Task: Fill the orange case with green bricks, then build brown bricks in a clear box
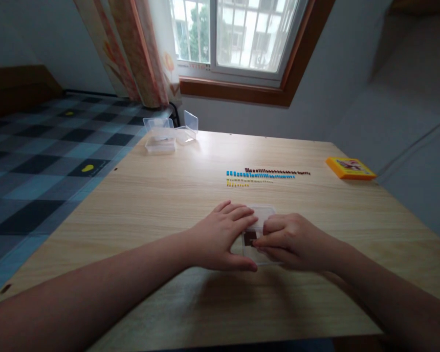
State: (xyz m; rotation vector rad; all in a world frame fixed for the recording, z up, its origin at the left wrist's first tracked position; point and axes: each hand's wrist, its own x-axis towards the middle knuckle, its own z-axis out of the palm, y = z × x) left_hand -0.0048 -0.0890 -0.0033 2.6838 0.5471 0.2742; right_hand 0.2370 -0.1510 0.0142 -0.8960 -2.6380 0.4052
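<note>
A small clear plastic box [262, 211] lies with its lid folded open on the table in front of me. A dark brown flat block or cluster of pieces [250, 238] sits inside it, partly covered. My left hand [223, 235], fingers stretched out, rests against the box's left side and lid. Over the box's right side, my right hand [293, 240] has its thumb and forefinger closed together at the brown block's edge. Whatever is between those fingertips is too small to make out. Beyond the box, tiny blue pieces [260, 175], brown pieces [276, 171] and yellow pieces [238, 184] stand in rows.
Open clear plastic boxes [160, 143] stand at the table's far left corner. An orange-yellow box [351, 168] lies near the right edge. The wooden table [132, 205] borders a bed with a checked cover [40, 161] on the left. A window [242, 36] is behind.
</note>
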